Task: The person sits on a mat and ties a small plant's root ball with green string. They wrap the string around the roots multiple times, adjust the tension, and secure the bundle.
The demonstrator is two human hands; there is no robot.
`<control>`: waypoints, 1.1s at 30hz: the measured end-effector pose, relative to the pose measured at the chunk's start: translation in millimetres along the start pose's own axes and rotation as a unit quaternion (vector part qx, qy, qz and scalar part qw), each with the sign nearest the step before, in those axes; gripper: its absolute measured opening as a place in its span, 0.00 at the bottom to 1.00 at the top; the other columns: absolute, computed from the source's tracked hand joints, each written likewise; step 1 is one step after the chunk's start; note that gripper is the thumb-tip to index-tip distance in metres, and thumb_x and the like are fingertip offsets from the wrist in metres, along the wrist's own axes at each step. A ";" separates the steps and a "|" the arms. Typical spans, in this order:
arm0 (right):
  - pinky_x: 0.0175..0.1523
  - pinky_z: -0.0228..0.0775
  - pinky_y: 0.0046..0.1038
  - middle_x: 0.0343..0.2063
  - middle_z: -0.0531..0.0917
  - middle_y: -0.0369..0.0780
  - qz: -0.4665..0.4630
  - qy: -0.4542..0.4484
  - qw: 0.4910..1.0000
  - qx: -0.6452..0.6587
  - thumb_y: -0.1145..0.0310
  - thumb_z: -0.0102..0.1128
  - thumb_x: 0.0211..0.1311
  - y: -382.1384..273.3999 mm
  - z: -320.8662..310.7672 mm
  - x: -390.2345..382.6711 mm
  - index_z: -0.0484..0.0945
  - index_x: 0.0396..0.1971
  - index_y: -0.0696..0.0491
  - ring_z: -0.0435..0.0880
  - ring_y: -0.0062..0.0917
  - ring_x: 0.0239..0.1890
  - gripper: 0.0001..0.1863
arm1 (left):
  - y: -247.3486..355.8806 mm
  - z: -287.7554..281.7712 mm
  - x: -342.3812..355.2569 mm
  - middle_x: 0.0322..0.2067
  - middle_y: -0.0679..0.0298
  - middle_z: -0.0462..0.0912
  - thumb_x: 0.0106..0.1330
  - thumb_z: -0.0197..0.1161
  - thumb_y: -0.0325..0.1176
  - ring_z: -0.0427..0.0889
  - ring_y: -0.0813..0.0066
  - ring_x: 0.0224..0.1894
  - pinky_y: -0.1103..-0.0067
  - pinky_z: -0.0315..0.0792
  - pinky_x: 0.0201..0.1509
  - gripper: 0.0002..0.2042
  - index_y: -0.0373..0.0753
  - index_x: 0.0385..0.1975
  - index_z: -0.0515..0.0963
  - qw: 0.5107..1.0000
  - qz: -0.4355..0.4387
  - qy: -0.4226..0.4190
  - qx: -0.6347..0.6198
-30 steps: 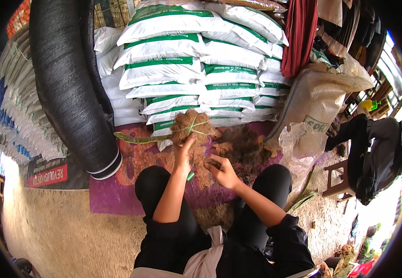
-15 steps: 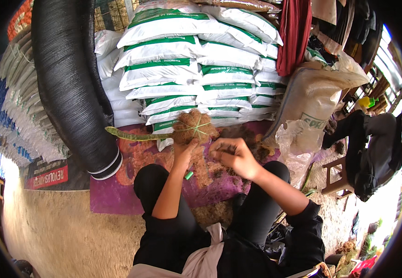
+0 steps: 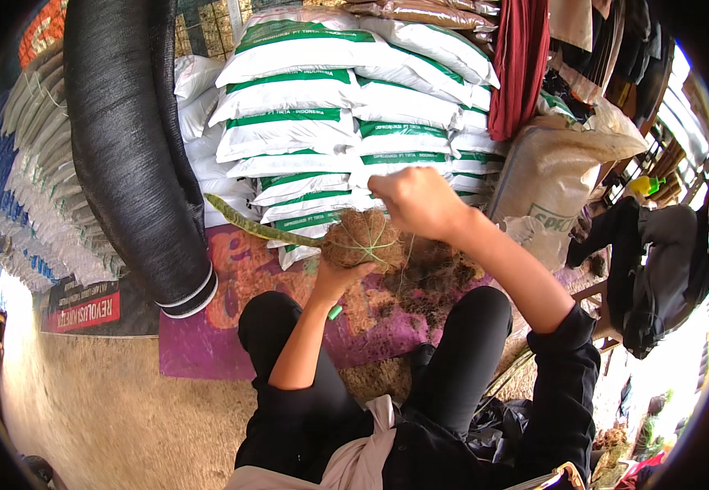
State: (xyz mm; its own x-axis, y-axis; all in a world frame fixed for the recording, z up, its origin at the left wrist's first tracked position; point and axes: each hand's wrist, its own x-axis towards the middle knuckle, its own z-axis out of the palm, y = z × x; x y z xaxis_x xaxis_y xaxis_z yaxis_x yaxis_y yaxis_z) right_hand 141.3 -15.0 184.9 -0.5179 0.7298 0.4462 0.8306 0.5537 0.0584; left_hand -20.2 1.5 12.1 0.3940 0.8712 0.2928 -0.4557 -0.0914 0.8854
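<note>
My left hand (image 3: 340, 276) cups a round ball of brown coconut fibre (image 3: 363, 241) from below, its fingers wrapped round the underside. Light green string crosses the ball in a star pattern. Out of the ball's left side sticks a long mottled green leaf (image 3: 260, 229) with paler edges. My right hand (image 3: 420, 200) is raised just above and right of the ball, its fingers closed in a fist-like pinch. Whatever sits in that pinch is hidden. Beside my left wrist shows a small green cylinder (image 3: 335, 312).
Dark crumbled fibre (image 3: 432, 278) is scattered over a purple printed mat (image 3: 207, 351). White and green sacks (image 3: 289, 126) are stacked ahead. A black roll of netting (image 3: 126, 147) leans at left. An open beige sack (image 3: 546, 171) stands right, near a seated person's dark-clothed legs (image 3: 665, 253).
My right hand has risen from beside the ball to above it, up and forward. The ball, my left hand and the leaf have shifted slightly right, and the leaf now slants more.
</note>
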 end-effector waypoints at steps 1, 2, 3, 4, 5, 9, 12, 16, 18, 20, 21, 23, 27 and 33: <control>0.27 0.71 0.37 0.16 0.77 0.44 0.002 0.002 1.000 -0.013 0.75 0.51 0.41 4.4 -4.0 4.1 0.72 0.25 0.55 0.79 0.39 0.23 0.07 | 1.9 0.8 -0.1 0.46 0.63 0.72 0.43 0.72 0.26 0.72 0.74 0.48 0.76 0.68 0.52 0.32 0.37 0.51 0.64 1.000 -0.012 -0.001 0.007; 0.27 0.71 0.37 0.16 0.77 0.44 0.005 0.004 1.000 -0.025 0.76 0.51 0.41 7.8 -8.1 8.2 0.72 0.25 0.55 0.79 0.39 0.23 0.07 | 3.2 1.5 -0.3 0.47 0.63 0.72 0.43 0.72 0.26 0.72 0.74 0.48 0.76 0.67 0.53 0.33 0.37 0.51 0.64 1.000 -0.025 -0.003 0.014; 0.27 0.71 0.37 0.16 0.77 0.44 0.011 0.005 0.999 -0.029 0.76 0.51 0.42 10.5 -9.0 13.1 0.72 0.25 0.55 0.79 0.39 0.24 0.07 | 5.0 2.2 -0.7 0.47 0.63 0.72 0.43 0.72 0.27 0.71 0.74 0.49 0.75 0.67 0.54 0.34 0.37 0.52 0.63 1.000 -0.024 -0.003 0.020; 0.27 0.71 0.37 0.16 0.77 0.44 0.018 0.007 0.999 -0.033 0.76 0.50 0.42 12.5 -8.1 18.4 0.72 0.25 0.55 0.79 0.39 0.24 0.07 | 6.1 3.0 -2.2 0.48 0.63 0.72 0.42 0.73 0.27 0.70 0.73 0.50 0.75 0.66 0.54 0.35 0.37 0.52 0.62 0.999 -0.023 -0.004 0.026; 0.28 0.70 0.37 0.16 0.77 0.44 0.025 0.008 0.999 -0.037 0.76 0.50 0.42 14.9 -6.6 22.2 0.72 0.25 0.54 0.79 0.39 0.24 0.07 | 6.5 3.6 -4.0 0.48 0.63 0.71 0.42 0.73 0.28 0.70 0.73 0.50 0.75 0.65 0.55 0.35 0.37 0.53 0.62 0.999 -0.022 -0.005 0.031; 0.29 0.70 0.37 0.17 0.77 0.44 0.038 0.029 0.998 0.039 0.76 0.50 0.45 34.2 15.8 27.1 0.73 0.25 0.54 0.78 0.40 0.23 0.05 | 9.2 8.0 -8.8 0.50 0.63 0.69 0.40 0.74 0.27 0.68 0.73 0.52 0.74 0.64 0.56 0.39 0.37 0.55 0.59 0.999 -0.009 -0.025 -0.024; 0.29 0.68 0.37 0.18 0.78 0.44 0.066 0.011 0.988 0.137 0.76 0.51 0.46 47.6 35.4 22.2 0.74 0.23 0.54 0.77 0.41 0.24 0.04 | 15.0 7.3 -12.0 0.51 0.64 0.68 0.40 0.74 0.28 0.67 0.73 0.53 0.75 0.63 0.56 0.41 0.37 0.57 0.58 0.997 -0.017 -0.035 -0.067; 0.29 0.66 0.31 0.17 0.77 0.39 0.156 -0.024 0.933 0.322 0.78 0.51 0.46 63.4 89.7 -2.2 0.75 0.27 0.55 0.76 0.25 0.21 0.07 | 0.7 0.1 -10.7 0.52 0.64 0.67 0.42 0.74 0.34 0.66 0.73 0.54 0.74 0.62 0.57 0.42 0.37 0.58 0.56 0.994 -0.003 -0.042 -0.098; 0.33 0.67 0.23 0.25 0.78 0.35 0.179 -0.048 0.880 0.437 0.77 0.54 0.50 75.4 139.0 -26.6 0.75 0.31 0.57 0.73 0.16 0.28 0.07 | -6.8 0.8 -7.4 0.52 0.64 0.67 0.44 0.73 0.38 0.66 0.73 0.54 0.74 0.62 0.56 0.42 0.37 0.58 0.55 0.993 0.000 -0.018 -0.117; 0.48 0.67 0.26 0.39 0.78 0.43 0.205 -0.026 0.839 0.504 0.75 0.53 0.51 70.7 179.3 -53.6 0.72 0.43 0.63 0.75 0.23 0.41 0.18 | -19.2 -4.7 -5.4 0.51 0.64 0.67 0.46 0.71 0.42 0.66 0.73 0.54 0.74 0.62 0.56 0.41 0.37 0.59 0.55 0.991 -0.040 0.031 -0.125; 0.52 0.66 0.28 0.44 0.76 0.44 0.232 -0.046 0.735 0.636 0.73 0.53 0.53 47.6 182.3 -54.7 0.70 0.46 0.63 0.73 0.25 0.46 0.19 | -30.4 -19.4 -7.0 0.51 0.64 0.67 0.47 0.70 0.44 0.66 0.73 0.53 0.75 0.61 0.56 0.41 0.37 0.59 0.55 0.987 -0.080 0.079 -0.116; 0.53 0.65 0.28 0.45 0.75 0.44 0.235 0.041 0.767 0.595 0.72 0.52 0.54 -3.4 169.8 -63.5 0.71 0.46 0.62 0.73 0.26 0.47 0.18 | -46.9 -36.0 -4.4 0.51 0.64 0.67 0.49 0.68 0.46 0.66 0.74 0.52 0.75 0.61 0.55 0.39 0.37 0.58 0.56 0.978 -0.094 0.136 -0.127; 0.35 0.66 0.28 0.25 0.78 0.36 0.414 -0.021 0.691 0.592 0.75 0.52 0.56 -24.4 188.1 -83.3 0.73 0.35 0.59 0.72 0.22 0.27 0.08 | -37.7 -18.8 9.3 0.49 0.65 0.69 0.54 0.65 0.47 0.67 0.75 0.49 0.76 0.59 0.54 0.33 0.36 0.55 0.60 0.975 -0.065 0.186 -0.103; 0.28 0.67 0.32 0.21 0.78 0.47 0.249 0.060 0.890 0.377 0.77 0.50 0.54 -43.4 188.4 -106.1 0.73 0.34 0.56 0.79 0.37 0.24 0.07 | -68.4 -46.1 19.8 0.44 0.66 0.71 0.56 0.63 0.46 0.69 0.77 0.46 0.79 0.65 0.44 0.26 0.37 0.50 0.65 0.969 -0.090 0.209 -0.096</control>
State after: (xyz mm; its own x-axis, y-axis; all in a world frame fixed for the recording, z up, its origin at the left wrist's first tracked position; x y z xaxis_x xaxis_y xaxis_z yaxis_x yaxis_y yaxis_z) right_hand 121.7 -40.9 -33.2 -0.0607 0.9370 0.3439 0.5537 0.3183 -0.7695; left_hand -18.0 47.3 -59.3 0.1419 0.9877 -0.0663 -0.5663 0.1360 0.8129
